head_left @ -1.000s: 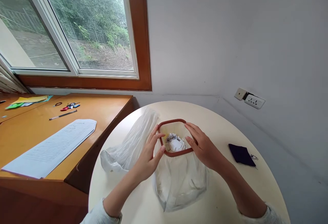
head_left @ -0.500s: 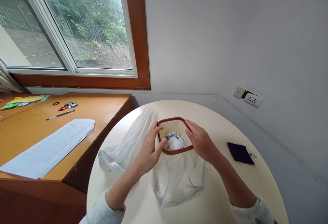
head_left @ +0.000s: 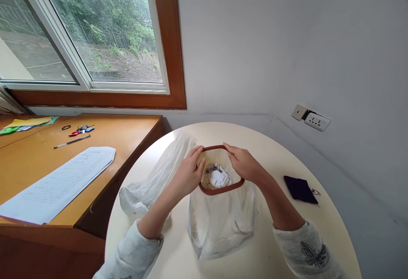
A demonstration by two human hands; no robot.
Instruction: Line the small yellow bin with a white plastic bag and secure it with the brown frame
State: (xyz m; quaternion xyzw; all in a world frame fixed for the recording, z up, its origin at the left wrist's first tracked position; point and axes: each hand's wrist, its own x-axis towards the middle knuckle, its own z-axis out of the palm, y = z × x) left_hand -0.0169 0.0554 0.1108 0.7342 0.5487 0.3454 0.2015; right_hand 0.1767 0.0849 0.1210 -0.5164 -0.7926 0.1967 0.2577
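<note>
Left hand (head_left: 190,172) and right hand (head_left: 246,165) have slid farther along the rounded brown bin rim (head_left: 220,191), both grips clamped; crumpled paper (head_left: 219,178) lies inside the rim, wrinkled translucent plastic (head_left: 221,230) on its near side, smooth bench (head_left: 274,153) beneath.

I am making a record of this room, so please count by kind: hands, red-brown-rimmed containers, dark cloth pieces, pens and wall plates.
Hands: 2 (left hand, right hand)
Red-brown-rimmed container: 1
Dark cloth piece: 1
Pen: 1
Wall plates: 2 (small plate, socket plate)
Total: 7
</note>
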